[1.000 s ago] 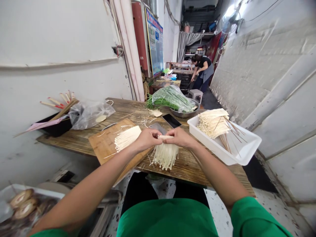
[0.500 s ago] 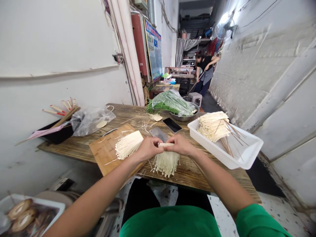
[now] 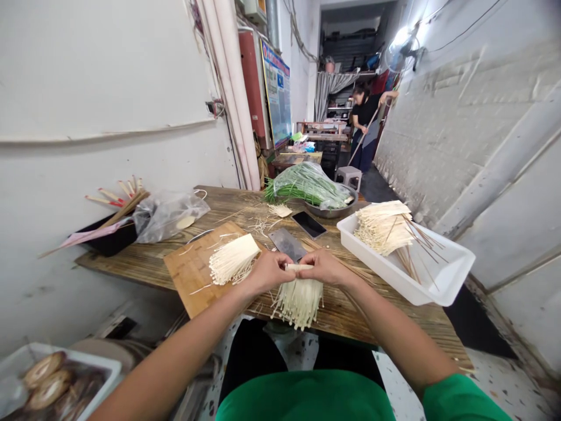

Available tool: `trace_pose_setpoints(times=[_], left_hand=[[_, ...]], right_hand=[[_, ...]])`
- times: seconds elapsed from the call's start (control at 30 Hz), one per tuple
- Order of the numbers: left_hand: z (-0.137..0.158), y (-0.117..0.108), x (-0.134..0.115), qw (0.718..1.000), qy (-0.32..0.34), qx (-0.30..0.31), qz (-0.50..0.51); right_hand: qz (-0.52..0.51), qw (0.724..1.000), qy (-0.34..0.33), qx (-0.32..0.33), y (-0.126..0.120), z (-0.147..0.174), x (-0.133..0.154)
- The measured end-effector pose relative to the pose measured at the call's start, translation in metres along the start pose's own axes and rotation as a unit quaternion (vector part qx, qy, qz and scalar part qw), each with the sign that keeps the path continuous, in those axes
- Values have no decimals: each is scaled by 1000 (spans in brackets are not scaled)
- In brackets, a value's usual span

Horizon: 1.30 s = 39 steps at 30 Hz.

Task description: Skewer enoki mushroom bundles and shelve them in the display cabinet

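Note:
My left hand (image 3: pixel 272 270) and my right hand (image 3: pixel 323 266) pinch the two ends of the cut base of a bunch of enoki mushrooms (image 3: pixel 300 301). The thin stems and small caps hang down toward me over the table's near edge. Left of it, a larger enoki clump (image 3: pixel 234 257) lies on a wooden cutting board (image 3: pixel 186 263), close to my left forearm. Just beyond my fingers lies a cleaver blade (image 3: pixel 287 242), partly hidden by my hands. Thin wooden skewers (image 3: pixel 357 270) lie on the table past my right hand.
A white tray (image 3: pixel 456 263) with skewered enoki stands at right. Farther back are a phone (image 3: pixel 309 224) and bagged green stalks (image 3: pixel 302 184) in a metal bowl. At left, a black box (image 3: pixel 107 238) holds sticks. A person (image 3: pixel 364 126) holds a long pole in the background.
Both hands still grip the enoki base and sit slightly lower in view, the hanging stems a little more spread. The person behind stands more upright. The view has shifted slightly.

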State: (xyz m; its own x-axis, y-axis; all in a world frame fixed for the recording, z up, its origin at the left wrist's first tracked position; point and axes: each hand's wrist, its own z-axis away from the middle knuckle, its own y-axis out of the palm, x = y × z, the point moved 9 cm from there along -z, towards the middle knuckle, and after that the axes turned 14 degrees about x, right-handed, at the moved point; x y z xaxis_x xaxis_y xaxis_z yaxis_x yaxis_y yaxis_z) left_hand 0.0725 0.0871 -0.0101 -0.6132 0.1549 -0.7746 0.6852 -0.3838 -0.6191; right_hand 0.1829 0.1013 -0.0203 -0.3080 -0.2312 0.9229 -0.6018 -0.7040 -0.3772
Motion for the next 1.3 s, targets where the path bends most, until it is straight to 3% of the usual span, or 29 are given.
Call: trace_pose_setpoints(times=[0.27,0.37,0.47,0.6,0.73,0.9,1.07,1.17,1.23,1.3], left_hand=[[1,-24,3,1000,-2,15,25],[6,-45,-1,998,-4,56,-34],[7,-57,5,983,-26,139,-115],[-5,-48,31,941,-80,235,-230],[-26,-28,57,915,-133,261,-276],[-46,-17,64,922,-125,233,-281],[-53,-25,60,938,-109,163,-286],[-48,-34,46,948,-92,95,-289],[-41,-37,27,975,-44,42,-215],[-34,-27,10,997,18,45,-55]], right_hand=[[-37,998,50,-4,-19,4,-35],[-57,996,59,-23,-29,5,-47],[-88,993,61,-44,-38,8,-53],[-78,989,77,-102,-55,26,-47],[5,983,79,-166,-78,60,-25],[22,980,79,-183,-90,84,-14],[-15,981,55,-184,-85,70,-16],[-65,980,31,-188,-79,59,-14],[-103,979,6,-177,-74,50,-9],[-128,980,-12,-152,-67,39,-2]])
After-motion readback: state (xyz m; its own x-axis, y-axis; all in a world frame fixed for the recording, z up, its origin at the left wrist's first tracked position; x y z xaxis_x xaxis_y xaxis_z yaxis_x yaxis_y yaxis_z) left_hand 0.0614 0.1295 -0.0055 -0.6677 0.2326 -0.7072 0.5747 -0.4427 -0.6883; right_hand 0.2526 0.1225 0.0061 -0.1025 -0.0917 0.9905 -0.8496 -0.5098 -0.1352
